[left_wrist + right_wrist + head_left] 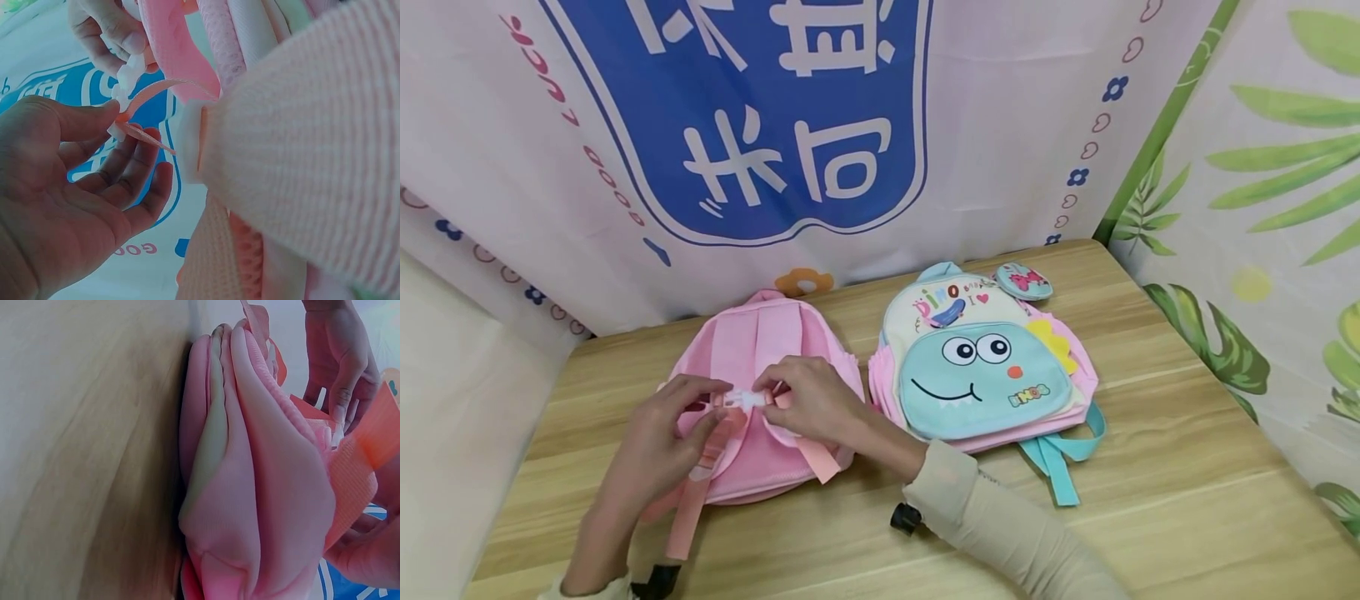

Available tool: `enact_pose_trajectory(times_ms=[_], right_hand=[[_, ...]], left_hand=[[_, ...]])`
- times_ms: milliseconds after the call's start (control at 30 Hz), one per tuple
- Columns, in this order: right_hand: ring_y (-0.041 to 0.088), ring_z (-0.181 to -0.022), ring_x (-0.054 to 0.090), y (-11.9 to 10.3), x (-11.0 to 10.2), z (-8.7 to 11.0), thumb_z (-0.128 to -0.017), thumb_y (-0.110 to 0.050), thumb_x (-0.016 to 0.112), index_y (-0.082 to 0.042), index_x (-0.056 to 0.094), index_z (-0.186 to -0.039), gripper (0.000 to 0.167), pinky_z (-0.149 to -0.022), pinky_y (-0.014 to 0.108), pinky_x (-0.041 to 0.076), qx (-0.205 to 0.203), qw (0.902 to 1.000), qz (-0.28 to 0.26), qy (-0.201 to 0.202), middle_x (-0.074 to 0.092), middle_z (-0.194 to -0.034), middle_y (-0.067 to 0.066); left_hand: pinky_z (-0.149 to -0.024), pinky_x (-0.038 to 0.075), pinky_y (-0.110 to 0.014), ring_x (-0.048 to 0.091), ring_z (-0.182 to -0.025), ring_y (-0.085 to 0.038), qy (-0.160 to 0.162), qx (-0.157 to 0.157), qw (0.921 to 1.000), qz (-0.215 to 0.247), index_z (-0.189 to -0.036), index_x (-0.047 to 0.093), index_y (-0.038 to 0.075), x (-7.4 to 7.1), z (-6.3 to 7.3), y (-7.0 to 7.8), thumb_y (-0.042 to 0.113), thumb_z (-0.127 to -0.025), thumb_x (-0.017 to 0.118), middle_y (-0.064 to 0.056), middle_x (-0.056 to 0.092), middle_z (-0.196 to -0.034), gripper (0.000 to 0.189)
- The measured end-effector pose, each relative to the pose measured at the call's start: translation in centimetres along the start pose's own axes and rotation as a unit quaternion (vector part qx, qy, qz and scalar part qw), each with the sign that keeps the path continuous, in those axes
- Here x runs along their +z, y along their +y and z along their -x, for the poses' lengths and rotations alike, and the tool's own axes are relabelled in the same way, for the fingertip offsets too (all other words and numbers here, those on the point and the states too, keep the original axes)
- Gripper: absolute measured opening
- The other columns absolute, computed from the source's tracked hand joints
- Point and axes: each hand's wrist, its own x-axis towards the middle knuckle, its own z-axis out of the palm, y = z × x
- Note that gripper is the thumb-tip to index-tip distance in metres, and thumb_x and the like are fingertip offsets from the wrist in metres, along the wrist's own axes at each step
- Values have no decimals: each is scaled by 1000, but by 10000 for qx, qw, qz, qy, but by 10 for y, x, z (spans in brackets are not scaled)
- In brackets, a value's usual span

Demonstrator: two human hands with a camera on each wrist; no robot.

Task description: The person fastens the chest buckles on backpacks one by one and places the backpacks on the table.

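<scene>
A pink backpack (760,333) lies on the table with its shoulder straps facing up. Over its middle, the white plastic side-release buckle (743,399) of the chest strap is stretched between both hands. My left hand (651,437) pinches the buckle's left end between thumb and index finger; in the left wrist view, its other fingers are spread loosely below. The right end is pinched by my right hand (820,400). The buckle halves line up end to end, and a thin peach strap (156,90) loops from the left end. Right-hand fingers partly hide the buckle's right side.
To the right lies a second backpack (985,383) with a dinosaur face, a small round pouch (1022,282) and a teal strap (1060,471). Peach strap ends (688,517) hang onto the wooden table (1180,467). A printed cloth (1000,125) hangs behind.
</scene>
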Motion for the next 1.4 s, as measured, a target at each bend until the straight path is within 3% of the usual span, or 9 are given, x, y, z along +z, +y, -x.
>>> enact_pose_trajectory(times_ms=[500,933,1400], right_hand=[[1,-92,66,5,-6,1,-94,-13,81,-14,80,-116,22,-83,8,48,-131,9999,-50,91,76,-101,-4],[1,-90,64,5,-5,0,-94,-13,82,-13,80,-117,23,-81,7,47,-160,9998,-107,36,76,-100,-3],[2,-90,65,4,-6,0,-94,-12,80,-13,82,-116,21,-82,8,47,-232,9997,-56,2,77,-100,-3]], left_hand=[[-85,45,-1,64,-92,-9,31,42,9999,124,-119,76,9,5,1,2,-7,-86,85,-4,74,-108,38],[-81,51,-9,65,-90,-1,64,101,9998,161,-116,77,9,6,2,3,-9,-84,85,0,74,-103,38],[-77,49,-9,62,-87,-1,69,94,9999,127,-113,77,9,7,3,5,-9,-82,87,3,72,-98,38]])
